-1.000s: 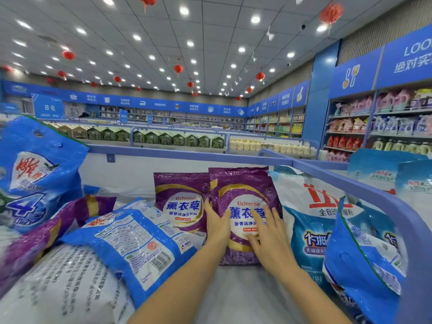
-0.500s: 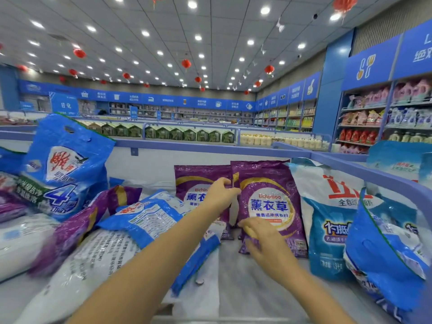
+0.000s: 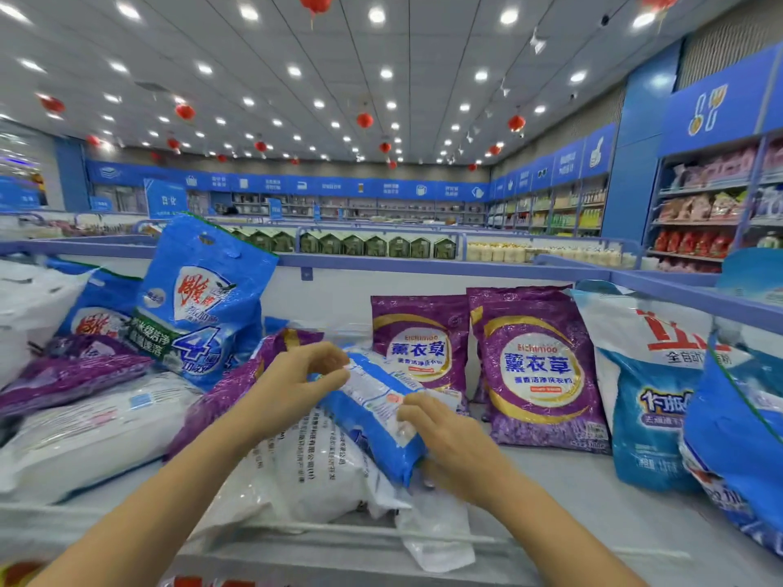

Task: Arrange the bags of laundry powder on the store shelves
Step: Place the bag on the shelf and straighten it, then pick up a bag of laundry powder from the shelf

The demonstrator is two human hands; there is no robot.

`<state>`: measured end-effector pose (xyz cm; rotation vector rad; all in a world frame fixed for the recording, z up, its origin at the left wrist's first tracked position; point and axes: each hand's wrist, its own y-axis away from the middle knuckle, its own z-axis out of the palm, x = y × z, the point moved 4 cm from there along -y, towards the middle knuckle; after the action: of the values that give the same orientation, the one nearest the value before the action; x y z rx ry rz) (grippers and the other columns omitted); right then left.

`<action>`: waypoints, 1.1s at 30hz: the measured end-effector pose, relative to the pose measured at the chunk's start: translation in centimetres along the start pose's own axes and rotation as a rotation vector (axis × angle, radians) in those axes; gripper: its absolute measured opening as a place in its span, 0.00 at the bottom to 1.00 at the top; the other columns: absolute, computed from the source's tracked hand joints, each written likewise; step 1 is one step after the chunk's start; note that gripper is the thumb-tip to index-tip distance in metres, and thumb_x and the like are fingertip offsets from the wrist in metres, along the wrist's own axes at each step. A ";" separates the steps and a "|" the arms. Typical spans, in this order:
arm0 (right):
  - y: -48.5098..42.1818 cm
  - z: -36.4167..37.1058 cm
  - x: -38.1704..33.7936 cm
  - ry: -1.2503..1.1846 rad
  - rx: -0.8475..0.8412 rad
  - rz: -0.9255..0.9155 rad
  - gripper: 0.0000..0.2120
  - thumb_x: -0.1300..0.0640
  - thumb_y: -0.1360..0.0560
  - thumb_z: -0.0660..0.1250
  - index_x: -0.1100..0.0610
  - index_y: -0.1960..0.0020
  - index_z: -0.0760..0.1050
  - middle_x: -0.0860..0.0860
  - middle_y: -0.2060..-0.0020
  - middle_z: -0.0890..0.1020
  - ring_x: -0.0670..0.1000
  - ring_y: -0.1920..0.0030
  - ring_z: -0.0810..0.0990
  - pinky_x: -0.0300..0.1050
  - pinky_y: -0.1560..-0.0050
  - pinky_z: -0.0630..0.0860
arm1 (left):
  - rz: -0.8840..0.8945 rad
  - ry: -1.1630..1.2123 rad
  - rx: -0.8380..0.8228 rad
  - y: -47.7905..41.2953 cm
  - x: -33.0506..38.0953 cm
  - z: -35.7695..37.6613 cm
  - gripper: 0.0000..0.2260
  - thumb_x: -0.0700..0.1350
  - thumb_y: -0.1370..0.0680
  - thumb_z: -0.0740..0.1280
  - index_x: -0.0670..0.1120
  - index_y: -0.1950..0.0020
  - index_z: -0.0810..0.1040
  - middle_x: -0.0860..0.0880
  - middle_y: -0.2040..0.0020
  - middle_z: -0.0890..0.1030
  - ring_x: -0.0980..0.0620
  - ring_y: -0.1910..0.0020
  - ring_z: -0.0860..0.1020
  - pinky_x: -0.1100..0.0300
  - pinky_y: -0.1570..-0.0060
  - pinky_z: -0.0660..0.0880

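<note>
A blue and white bag of laundry powder (image 3: 373, 410) lies tilted on a pile in the middle of the shelf. My left hand (image 3: 296, 381) pinches its upper edge, and my right hand (image 3: 449, 442) grips its lower right side. Two purple lavender bags (image 3: 421, 345) (image 3: 536, 366) stand upright side by side against the back wall. To their right stand a white and teal bag (image 3: 648, 383) and a blue bag (image 3: 737, 438). At the left, a blue bag marked 4 (image 3: 199, 298) leans upright above purple bags (image 3: 72, 370) and white bags (image 3: 84, 430) lying flat.
A blue rail (image 3: 466, 264) runs along the shelf's back and right side. The grey shelf floor (image 3: 551, 489) shows in front of the purple bags. Behind are aisles with green boxes (image 3: 373, 245) and stocked wall shelves (image 3: 699, 213) at the right.
Both hands left the right purple bag, which stands upright now, and moved down and left onto the blue and white bag. The view has swung slightly left.
</note>
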<state>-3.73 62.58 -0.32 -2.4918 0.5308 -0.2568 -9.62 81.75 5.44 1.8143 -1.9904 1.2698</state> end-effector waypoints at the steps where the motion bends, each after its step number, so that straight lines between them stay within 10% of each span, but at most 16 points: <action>1: 0.0 -0.4 0.0 -0.055 0.069 0.035 0.28 0.66 0.43 0.71 0.53 0.47 0.66 0.53 0.54 0.82 0.54 0.61 0.81 0.36 0.71 0.65 | 0.020 0.001 -0.006 0.6 -0.4 -0.2 0.04 0.43 0.23 0.68 0.50 0.49 0.79 0.55 0.52 0.83 0.60 0.50 0.79 0.61 0.44 0.74; 5: -2.0 -2.7 1.8 -0.358 0.266 0.322 0.14 0.71 0.28 0.63 0.60 0.44 0.73 0.55 0.54 0.81 0.57 0.54 0.80 0.54 0.53 0.76 | 0.110 0.019 -0.022 2.2 -0.8 -0.6 0.13 0.46 0.25 0.71 0.56 0.42 0.76 0.62 0.44 0.79 0.66 0.45 0.76 0.62 0.41 0.72; 13: -11.4 -13.0 1.7 -0.480 0.547 0.300 0.05 0.61 0.20 0.61 0.58 0.51 0.75 0.44 0.64 0.75 0.42 0.63 0.72 0.33 0.63 0.66 | 0.310 -0.149 0.338 0.5 2.5 -4.4 0.33 0.44 0.29 0.75 0.48 0.28 0.63 0.51 0.33 0.71 0.52 0.34 0.69 0.61 0.36 0.66; 19: -10.6 -14.0 3.1 -0.817 0.663 0.450 0.08 0.61 0.20 0.60 0.53 0.54 0.76 0.54 0.58 0.80 0.52 0.57 0.78 0.50 0.56 0.74 | -0.119 0.240 0.568 0.8 -2.2 -4.4 0.40 0.45 0.32 0.77 0.48 0.26 0.59 0.47 0.28 0.66 0.49 0.30 0.66 0.52 0.35 0.67; 22: -9.1 -13.6 3.9 -0.883 0.736 0.509 0.11 0.60 0.20 0.61 0.46 0.56 0.77 0.49 0.60 0.82 0.51 0.60 0.79 0.50 0.56 0.76 | -0.314 0.646 0.472 0.4 -4.0 -1.7 0.37 0.44 0.29 0.75 0.47 0.26 0.59 0.45 0.30 0.68 0.49 0.33 0.69 0.51 0.37 0.69; 26: -6.9 -12.8 6.0 -1.060 0.866 0.628 0.08 0.60 0.21 0.61 0.51 0.51 0.77 0.48 0.58 0.81 0.47 0.61 0.80 0.43 0.60 0.77 | -0.287 0.704 0.312 -1.7 -3.5 0.4 0.05 0.43 0.21 0.66 0.45 0.47 0.79 0.45 0.45 0.83 0.51 0.51 0.82 0.61 0.58 0.77; 29: -4.5 -11.8 7.9 -1.189 0.961 0.744 0.08 0.61 0.20 0.60 0.55 0.44 0.75 0.47 0.58 0.81 0.41 0.66 0.80 0.37 0.65 0.77 | -0.283 0.696 0.277 -2.8 -1.7 0.7 0.10 0.44 0.20 0.62 0.44 0.57 0.80 0.53 0.62 0.85 0.56 0.63 0.82 0.67 0.68 0.75; 33: -0.4 -9.9 10.0 -1.221 1.037 0.894 0.08 0.63 0.20 0.59 0.55 0.49 0.75 0.44 0.69 0.82 0.43 0.71 0.79 0.38 0.69 0.76 | -0.186 0.456 0.313 -4.9 2.3 0.9 0.12 0.43 0.18 0.60 0.38 0.57 0.76 0.43 0.60 0.79 0.47 0.61 0.76 0.52 0.58 0.70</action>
<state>2.54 53.68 8.62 -0.9062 0.6309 1.0022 -5.54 79.93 8.66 1.5882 -1.4135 1.8118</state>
